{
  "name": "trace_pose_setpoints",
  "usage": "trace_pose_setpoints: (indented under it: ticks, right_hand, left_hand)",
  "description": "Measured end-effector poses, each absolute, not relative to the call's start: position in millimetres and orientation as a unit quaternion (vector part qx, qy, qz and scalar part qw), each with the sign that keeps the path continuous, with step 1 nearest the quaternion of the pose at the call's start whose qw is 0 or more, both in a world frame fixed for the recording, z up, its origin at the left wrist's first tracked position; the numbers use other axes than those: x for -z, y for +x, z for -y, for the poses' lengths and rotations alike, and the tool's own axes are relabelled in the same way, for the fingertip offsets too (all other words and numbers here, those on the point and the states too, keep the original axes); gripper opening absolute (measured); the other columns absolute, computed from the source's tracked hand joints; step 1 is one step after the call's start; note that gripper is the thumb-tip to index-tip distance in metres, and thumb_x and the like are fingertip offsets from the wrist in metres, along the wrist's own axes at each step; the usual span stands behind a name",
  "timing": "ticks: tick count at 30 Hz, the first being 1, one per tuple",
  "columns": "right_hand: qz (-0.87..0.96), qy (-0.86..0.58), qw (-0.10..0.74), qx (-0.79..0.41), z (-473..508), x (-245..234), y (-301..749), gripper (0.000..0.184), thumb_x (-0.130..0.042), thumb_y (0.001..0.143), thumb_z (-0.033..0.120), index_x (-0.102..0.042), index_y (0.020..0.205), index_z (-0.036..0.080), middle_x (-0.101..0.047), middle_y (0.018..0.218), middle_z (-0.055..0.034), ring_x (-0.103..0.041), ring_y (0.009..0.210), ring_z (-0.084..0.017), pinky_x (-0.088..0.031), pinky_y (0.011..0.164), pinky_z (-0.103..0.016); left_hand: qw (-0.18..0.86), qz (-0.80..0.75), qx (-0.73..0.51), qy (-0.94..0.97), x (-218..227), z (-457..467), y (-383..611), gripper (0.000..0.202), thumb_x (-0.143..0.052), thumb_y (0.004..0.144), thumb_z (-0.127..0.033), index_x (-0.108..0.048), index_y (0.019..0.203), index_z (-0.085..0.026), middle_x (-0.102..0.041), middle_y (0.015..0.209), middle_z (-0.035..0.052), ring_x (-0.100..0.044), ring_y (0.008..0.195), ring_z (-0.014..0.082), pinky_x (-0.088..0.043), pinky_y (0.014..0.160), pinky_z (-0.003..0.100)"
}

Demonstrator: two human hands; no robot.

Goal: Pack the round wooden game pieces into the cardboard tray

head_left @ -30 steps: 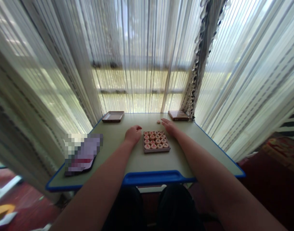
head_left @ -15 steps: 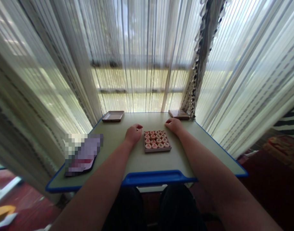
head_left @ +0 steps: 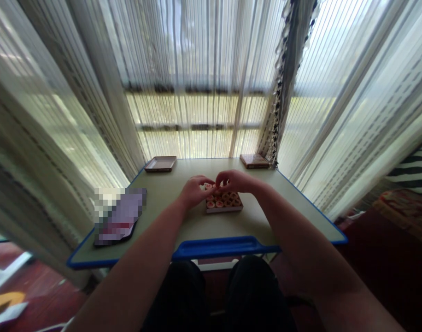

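Note:
A shallow square box (head_left: 225, 210) holds rows of round wooden Chinese chess pieces (head_left: 219, 204) with red and dark characters. My right hand (head_left: 236, 180) arches over the back of the box, its fingers and thumb pinched at a chess piece in the back rows, partly covered by the fingertips. From the left, my left hand (head_left: 194, 190) reaches over the box's back left corner with fingers stretched and thumb apart. Its fingertips come close to those of my right hand. Both hands hide part of the back rows.
At the table's back left lies a shallow open box lid (head_left: 160, 164); a closed brown box (head_left: 254, 161) lies at the back right. A blurred-out flat object (head_left: 123, 216) rests on the left side. The table has a blue edge (head_left: 225, 246); curtains hang behind.
Both hands have moved inward from beside the box to above its back part. My right hand has come left, its fingers now at a chess piece. The view has shifted slightly.

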State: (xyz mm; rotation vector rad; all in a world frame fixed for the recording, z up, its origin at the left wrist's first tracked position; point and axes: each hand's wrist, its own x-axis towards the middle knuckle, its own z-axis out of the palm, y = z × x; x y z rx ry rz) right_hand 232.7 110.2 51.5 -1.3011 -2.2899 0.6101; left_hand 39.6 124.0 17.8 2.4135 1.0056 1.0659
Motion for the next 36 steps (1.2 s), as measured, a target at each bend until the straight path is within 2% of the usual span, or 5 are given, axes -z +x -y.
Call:
trace_pose_setpoints:
  ticks: [5, 9, 22, 27, 36]
  right_hand:
    - [0.798, -0.446, 0.280, -0.294, -111.5, -50.2, 235.4, 0.023, -0.066, 0.065, 0.030, -0.055, 0.077, 0.014, -0.066, 0.081, -0.0042, -0.059, 0.070, -0.012, -0.045, 0.059, -0.022]
    - [0.800, -0.442, 0.294, -0.278, -113.4, -49.0, 236.1, 0.025, -0.067, 0.064, 0.032, -0.051, 0.071, 0.014, -0.066, 0.080, -0.0046, -0.058, 0.069, -0.012, -0.044, 0.058, -0.023]
    - [0.797, -0.439, 0.311, -0.273, -108.5, -54.4, 232.1, 0.023, -0.066, 0.065, 0.030, -0.053, 0.073, 0.013, -0.065, 0.079, -0.0047, -0.057, 0.067, -0.010, -0.043, 0.054, -0.020]
    - [0.791, -0.441, 0.302, -0.300, -109.5, -50.6, 232.4, 0.030, -0.066, 0.066, 0.031, -0.055, 0.088, 0.014, -0.065, 0.077, -0.0049, -0.060, 0.068, -0.012, -0.045, 0.055, -0.020]
    - [0.826, -0.453, 0.270, -0.198, -104.3, -59.4, 232.2, 0.029, -0.066, 0.065, 0.032, -0.065, 0.088, 0.013, -0.066, 0.076, -0.0037, -0.057, 0.064, -0.009, -0.041, 0.055, -0.019]
  left_hand:
    - [0.153, -0.343, -0.359, 0.855, -22.5, -119.7, 39.9, 0.031, -0.061, 0.069, -0.043, -0.069, 0.086, -0.019, -0.065, 0.082, 0.0044, -0.058, 0.076, 0.0160, -0.045, 0.070, 0.026]
    - [0.159, -0.344, -0.363, 0.851, -22.7, -120.0, 39.8, 0.031, -0.059, 0.071, -0.043, -0.069, 0.085, -0.018, -0.065, 0.081, 0.0047, -0.058, 0.075, 0.0155, -0.044, 0.069, 0.026]
    - [0.166, -0.375, -0.390, 0.824, -21.8, -119.5, 40.1, 0.030, -0.059, 0.069, -0.040, -0.066, 0.086, -0.017, -0.064, 0.084, 0.0038, -0.053, 0.069, 0.0131, -0.043, 0.061, 0.023]
    - [0.159, -0.389, -0.393, 0.818, -20.6, -119.8, 40.9, 0.031, -0.059, 0.068, -0.042, -0.066, 0.083, -0.016, -0.064, 0.082, 0.0041, -0.053, 0.068, 0.0133, -0.043, 0.061, 0.024]
    - [0.136, -0.387, -0.370, 0.833, -21.2, -118.0, 41.2, 0.026, -0.060, 0.068, -0.036, -0.066, 0.084, -0.017, -0.064, 0.081, 0.0037, -0.053, 0.070, 0.0141, -0.044, 0.064, 0.025]
